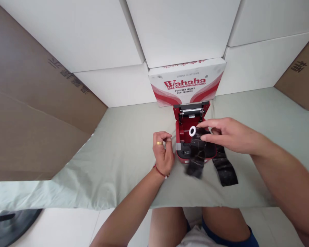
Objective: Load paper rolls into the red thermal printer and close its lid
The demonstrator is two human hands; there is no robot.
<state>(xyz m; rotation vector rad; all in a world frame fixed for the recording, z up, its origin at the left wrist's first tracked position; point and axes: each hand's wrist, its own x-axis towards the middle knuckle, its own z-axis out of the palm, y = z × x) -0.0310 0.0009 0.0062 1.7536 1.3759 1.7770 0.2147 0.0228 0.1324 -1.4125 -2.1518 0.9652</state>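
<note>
A small red and black printer [182, 135] stands on the green cloth with its lid [192, 109] tipped up at the back, showing the red inside. Over the opening, my right hand [222, 133] pinches a roll of black ribbon [201, 132] with a white core facing left. One loose length of the ribbon hangs down in front of the printer, its end blurred. Another black strip [225, 171] lies on the cloth at the printer's right front corner. My left hand [164, 151] rests beside the printer's left side, its fingers curled in with nothing visible in them.
A white and red Wahaha water carton [187, 85] lies behind the printer, against stacked white boxes [182, 31]. Large brown cartons stand at the left [41, 113] and far right [298, 72]. The cloth-covered table [113, 154] ends just in front of my legs.
</note>
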